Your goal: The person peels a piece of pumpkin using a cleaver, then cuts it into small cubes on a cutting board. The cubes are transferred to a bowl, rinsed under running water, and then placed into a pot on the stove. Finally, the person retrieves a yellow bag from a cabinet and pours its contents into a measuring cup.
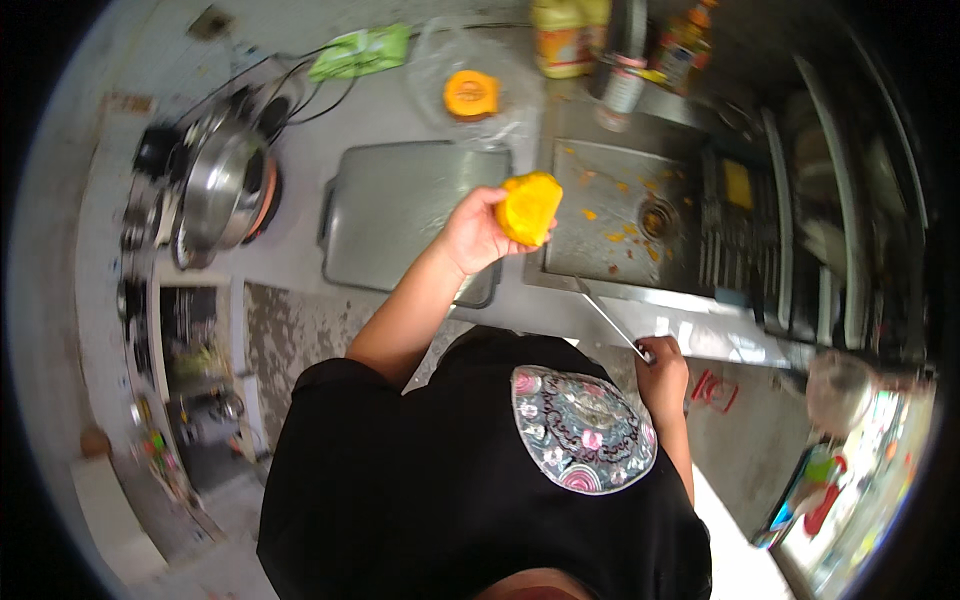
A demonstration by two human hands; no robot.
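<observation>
My left hand (480, 232) holds a peeled yellow-orange piece of pumpkin or similar produce (529, 208) above the gap between a grey cutting board (397, 217) and the metal sink (600, 247). At the lower right, my right hand (663, 375) is closed round the handle of a thin knife (606, 318), its blade pointing up and left to the sink's front rim. Small orange peel scraps (615, 238) lie in the basin around the drain (658, 218). Another orange piece (471, 94) rests on a clear plastic bag (514, 82) behind the board.
A steel pot (225, 187) stands at the left beside cables and a green packet (361, 51). Bottles (562, 37) stand behind the sink. A dish rack (739, 225) is to the right. A pinkish container (840, 391) is at the far right.
</observation>
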